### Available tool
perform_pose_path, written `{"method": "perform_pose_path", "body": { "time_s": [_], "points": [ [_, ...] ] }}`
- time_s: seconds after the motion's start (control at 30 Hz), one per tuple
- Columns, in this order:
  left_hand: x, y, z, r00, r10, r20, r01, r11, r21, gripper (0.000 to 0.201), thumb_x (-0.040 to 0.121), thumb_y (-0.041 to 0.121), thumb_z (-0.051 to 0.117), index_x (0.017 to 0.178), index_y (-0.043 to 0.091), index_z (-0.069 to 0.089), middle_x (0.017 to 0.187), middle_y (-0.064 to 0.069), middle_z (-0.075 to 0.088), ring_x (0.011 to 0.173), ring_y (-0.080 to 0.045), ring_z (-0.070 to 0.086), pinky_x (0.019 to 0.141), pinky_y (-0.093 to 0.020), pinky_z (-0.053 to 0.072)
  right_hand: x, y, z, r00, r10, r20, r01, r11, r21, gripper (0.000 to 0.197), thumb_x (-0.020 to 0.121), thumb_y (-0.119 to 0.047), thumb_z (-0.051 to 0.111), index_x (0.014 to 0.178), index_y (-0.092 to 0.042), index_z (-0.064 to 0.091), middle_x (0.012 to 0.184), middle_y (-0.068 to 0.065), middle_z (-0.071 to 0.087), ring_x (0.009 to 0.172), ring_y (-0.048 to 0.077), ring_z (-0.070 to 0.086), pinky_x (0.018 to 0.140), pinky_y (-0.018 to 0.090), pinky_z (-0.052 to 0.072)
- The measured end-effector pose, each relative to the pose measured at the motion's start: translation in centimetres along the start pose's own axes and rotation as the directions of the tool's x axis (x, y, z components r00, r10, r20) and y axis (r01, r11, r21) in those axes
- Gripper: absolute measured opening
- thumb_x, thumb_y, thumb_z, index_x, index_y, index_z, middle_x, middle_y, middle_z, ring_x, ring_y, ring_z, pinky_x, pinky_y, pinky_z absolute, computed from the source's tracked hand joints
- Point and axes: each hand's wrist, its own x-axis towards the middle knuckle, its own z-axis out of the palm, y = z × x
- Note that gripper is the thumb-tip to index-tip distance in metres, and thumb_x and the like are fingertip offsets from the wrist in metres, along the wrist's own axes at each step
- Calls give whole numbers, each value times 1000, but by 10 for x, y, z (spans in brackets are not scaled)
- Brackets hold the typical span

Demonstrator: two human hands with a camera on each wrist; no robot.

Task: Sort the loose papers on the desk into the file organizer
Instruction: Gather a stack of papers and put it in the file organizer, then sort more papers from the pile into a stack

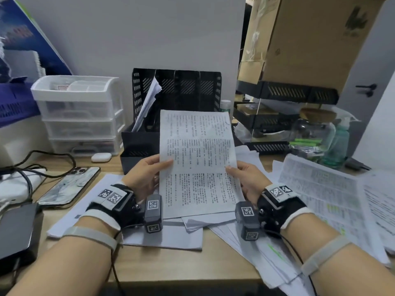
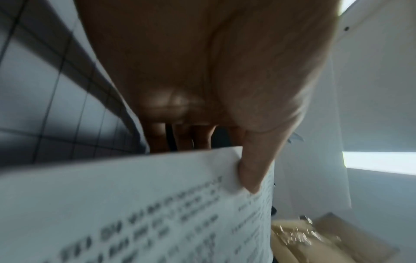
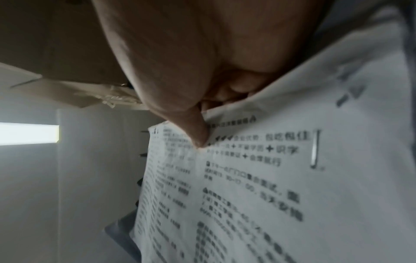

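Note:
A printed sheet stands upright above the desk, held by both hands. My left hand pinches its left edge, thumb on the front, fingers behind. My right hand pinches the right edge the same way. The left wrist view shows the thumb pressed on the sheet; the right wrist view shows the thumb on the printed sheet, which carries a staple. Behind the sheet stands the black mesh file organizer, with a few papers leaning in its left slot. Loose papers cover the desk.
White plastic drawers stand left of the organizer. A phone, earbud case and cables lie at left. A cardboard box sits on black trays at right, beside a glass jar.

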Motion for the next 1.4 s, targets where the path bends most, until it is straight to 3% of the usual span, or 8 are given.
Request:
{"method": "perform_pose_path", "body": {
  "time_s": [0.23,0.43,0.77,0.9,1.07,1.2,1.33,1.4],
  "points": [
    [-10,31,47,982,189,26,-191,971,141,26,96,20,66,120,11,71,115,-5,79,102,-23,77,78,-38,63,-31,-29,-31,993,-95,-63,78,970,-230,16,92,-27,67,100,-20,78,104,3,78,101,25,74,95,48,55],
    [-8,36,116,970,211,124,-239,926,292,14,100,21,64,109,17,74,108,1,78,101,-19,75,91,-39,57,-104,-38,-86,982,-62,-179,32,986,-167,22,97,-18,62,113,-7,72,96,8,77,77,17,75,61,28,59],
    [32,-21,162,1000,-9,-18,11,992,124,37,100,17,53,135,9,62,128,-13,70,110,-35,69,98,-57,55,-198,-30,-159,764,116,-635,-549,634,-545,34,85,-21,71,114,-4,68,103,6,63,90,21,59,77,29,50],
    [36,-46,165,994,-86,60,87,996,-12,41,95,4,57,135,5,60,132,-17,67,121,-43,64,103,-63,49,-198,-27,-155,688,175,-704,-596,689,-411,49,80,-14,75,124,-7,55,99,6,62,98,28,64,81,41,59],
    [23,-45,162,972,-174,158,195,973,-126,45,93,-7,55,137,2,57,133,-21,66,114,-45,61,90,-61,47,-188,-23,-160,675,201,-710,-598,712,-368,83,81,-12,75,151,-6,29,135,18,56,91,24,58,68,29,48],
    [11,-34,162,967,-173,187,209,959,-191,42,99,-14,42,140,-2,48,131,-20,64,104,-44,66,70,-62,61,-191,-23,-167,698,187,-691,-533,780,-328,37,87,2,58,124,-4,61,115,15,66,82,25,62,48,23,52],
    [5,-28,163,958,-175,226,222,953,-206,47,101,-13,40,148,-5,41,143,-22,57,102,-41,66,54,-50,63,-206,-23,-183,641,-9,-768,-325,903,-282,32,90,6,52,109,-11,71,107,8,67,82,19,62,53,13,51],
    [3,-27,163,959,-173,225,222,951,-213,50,99,-15,41,149,-6,40,143,-25,56,113,-49,63,54,-52,63,-212,-19,-191,613,0,-790,-172,976,-133,35,90,13,48,100,-10,71,108,14,71,86,26,66,65,28,61]
  ]
}}
